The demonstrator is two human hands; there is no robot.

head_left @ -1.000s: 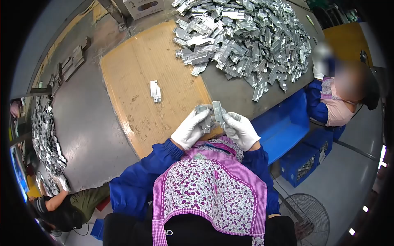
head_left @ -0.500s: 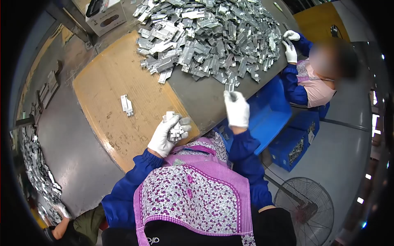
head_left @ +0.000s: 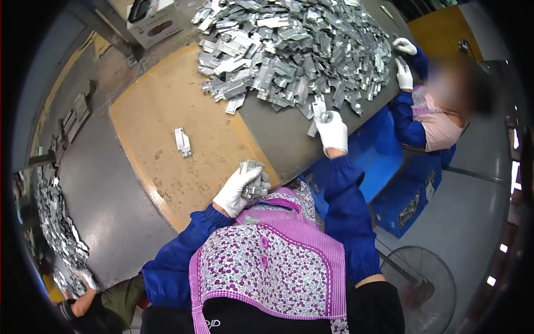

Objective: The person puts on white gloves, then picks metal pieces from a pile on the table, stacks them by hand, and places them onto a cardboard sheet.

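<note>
My left hand point(head_left: 238, 189), in a white glove, is closed around a small stack of flat silver metal parts point(head_left: 253, 177) close to the apron. At the near edge of a big pile of similar metal parts point(head_left: 289, 58), my gloved right hand point(head_left: 334, 132) has its fingers bent together. A metal part point(head_left: 313, 129) sticks out on the left side of those fingers, and another piece lies against the fingertips; the thumb's hold is partly hidden. One single metal part point(head_left: 182, 142) lies apart on the brown board, left of my left hand.
The brown board point(head_left: 144, 111) covers part of the grey table. Blue bins point(head_left: 378, 150) stand below the table edge at right, with a fan point(head_left: 417, 289) nearer. A co-worker's gloved hands point(head_left: 404, 72) are at the pile's right side. Another person's hand point(head_left: 86, 278) touches parts at lower left.
The whole view has shifted slightly. My right hand has turned at the pile's edge, and a part now shows beside its fingers. My left hand has tilted its stack of parts.
</note>
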